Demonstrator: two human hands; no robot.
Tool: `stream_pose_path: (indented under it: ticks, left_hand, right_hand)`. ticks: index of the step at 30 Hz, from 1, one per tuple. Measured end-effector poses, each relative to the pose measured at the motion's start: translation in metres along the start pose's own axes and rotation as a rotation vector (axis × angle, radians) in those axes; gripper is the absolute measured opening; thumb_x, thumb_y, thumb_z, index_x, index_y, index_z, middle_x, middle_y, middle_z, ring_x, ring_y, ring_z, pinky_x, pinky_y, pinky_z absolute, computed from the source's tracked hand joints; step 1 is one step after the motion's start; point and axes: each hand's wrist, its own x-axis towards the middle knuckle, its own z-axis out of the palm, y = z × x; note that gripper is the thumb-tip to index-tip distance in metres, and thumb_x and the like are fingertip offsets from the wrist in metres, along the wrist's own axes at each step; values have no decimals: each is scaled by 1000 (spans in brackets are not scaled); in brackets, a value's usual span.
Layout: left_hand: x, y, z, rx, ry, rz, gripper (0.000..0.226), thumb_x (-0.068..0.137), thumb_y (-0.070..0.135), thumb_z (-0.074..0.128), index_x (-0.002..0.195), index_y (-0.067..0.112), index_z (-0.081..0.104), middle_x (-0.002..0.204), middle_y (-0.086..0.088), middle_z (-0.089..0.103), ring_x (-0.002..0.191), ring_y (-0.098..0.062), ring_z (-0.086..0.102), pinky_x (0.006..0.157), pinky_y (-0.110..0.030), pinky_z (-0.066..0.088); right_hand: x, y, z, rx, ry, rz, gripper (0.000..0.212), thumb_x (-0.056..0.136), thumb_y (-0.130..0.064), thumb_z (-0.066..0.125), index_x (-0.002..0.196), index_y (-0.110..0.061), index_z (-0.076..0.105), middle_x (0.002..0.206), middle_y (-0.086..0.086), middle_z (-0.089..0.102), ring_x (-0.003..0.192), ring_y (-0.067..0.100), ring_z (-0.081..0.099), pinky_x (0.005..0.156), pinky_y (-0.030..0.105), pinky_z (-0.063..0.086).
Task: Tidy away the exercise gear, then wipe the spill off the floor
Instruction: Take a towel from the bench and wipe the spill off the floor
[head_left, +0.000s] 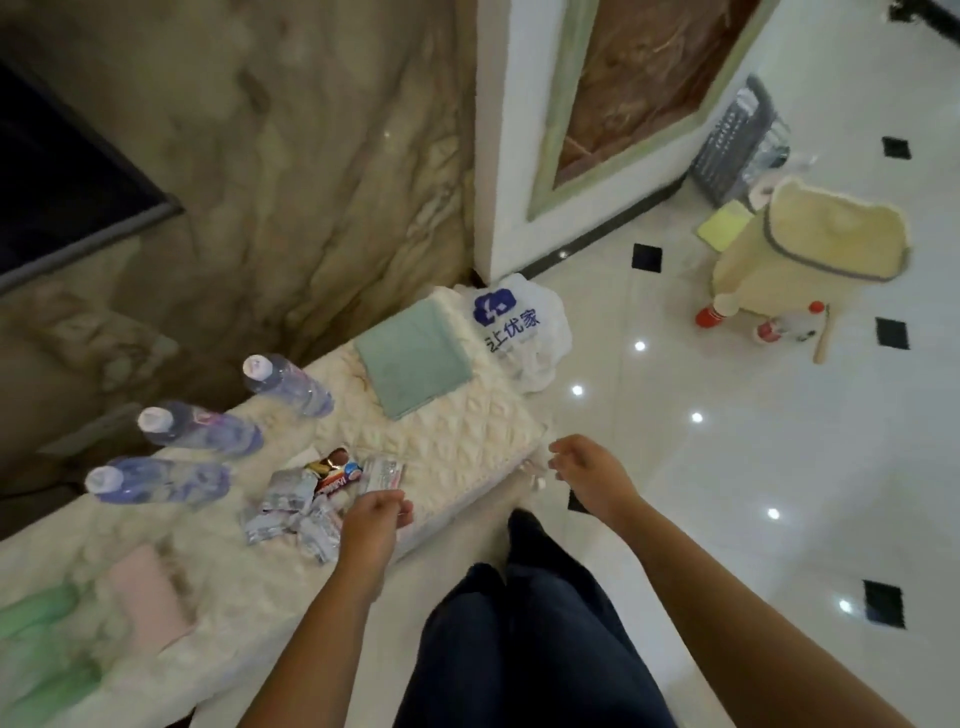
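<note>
Low centre, the left hand (376, 519) hovers by snack packets (291, 514) on the quilted bench (467, 431). Its fingers are curled together, and I cannot tell if they pinch anything. The right hand (587, 467) hangs loosely curled and empty. Upper right, red-and-white pins (719, 312) and a wooden bat (822, 338) lie beside a yellow basket (810, 244).

In front of me three bottles (200, 428) stand along the bench's (467, 436) far edge. Snack packets (296, 512) lie near its front edge, and a white bag (524, 332) is at its right end.

Glossy white floor (727, 467) with black diamonds, marbled wall (311, 156), white pillar (509, 156)
</note>
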Motion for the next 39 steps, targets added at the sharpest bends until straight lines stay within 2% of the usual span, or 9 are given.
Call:
stream_pose_path:
  ticks: [2,5,9,13,19,25,32,36,39]
  left_hand:
    - [25,8,7,-22,57,8,18,89,11,45,82,18,59,91,-6,65,94,-25,61,85,-37,42]
    - [70,21,20,3,135,49,14,88,13,49,90,17,62,99,-7,64,100,-27,58,83,-34,41]
    - [140,43,30,92,184,117,30,91,13,47,120,8,55,114,-6,57,104,-25,54,89,-31,43]
    - [211,55,41,151,197,167,46,91,18,53,134,9,41,136,-13,50,122,-30,50,98,-35,39]
    - [275,48,64,11,256,156,56,83,23,63,132,7,41,129,-18,54,113,-34,55,96,-45,47]
    - [307,55,69,-72,316,40,65,80,26,69,132,3,39,130,-19,51,114,-34,52,88,-36,43]
    - [301,75,65,-230,177,106,46,81,12,66,124,10,51,111,-2,55,98,-17,49,81,-27,37]
    - [282,82,54,-187,196,301,38,80,6,65,111,22,51,100,9,59,101,-17,55,84,-29,42]
    - [258,92,47,-72,230,423,46,81,7,65,121,16,45,109,4,56,106,-19,53,93,-32,43]
  right_hand:
    - [49,-20,11,-40,-54,-52,28,91,-13,43,115,-13,58,106,7,63,85,17,56,61,15,39]
    - [116,-48,31,-102,-96,-85,28,91,-15,46,117,-15,56,105,4,60,84,16,55,59,13,40]
    - [192,-71,67,-160,-101,-184,34,90,-20,53,124,-19,52,121,8,55,99,18,55,83,25,43]
    - [253,-79,101,-280,-91,-293,43,90,-22,54,132,-23,46,129,11,45,116,27,50,92,27,39]
    - [307,-75,146,-249,-71,-307,59,86,-24,59,139,-27,33,134,10,37,121,27,43,95,33,43]
    - [331,-71,162,-394,55,-297,76,83,-36,62,145,-28,17,137,14,34,126,29,32,99,38,38]
    - [337,-73,161,-298,-71,-326,78,86,-26,58,145,-38,10,129,15,38,111,31,50,93,34,42]
    - [317,-83,147,-262,-102,-394,64,89,-21,53,143,-37,22,122,9,43,104,24,49,83,23,36]
    - [289,-93,128,-161,-36,-449,50,87,-13,53,132,-31,41,108,0,40,94,16,43,78,18,33]
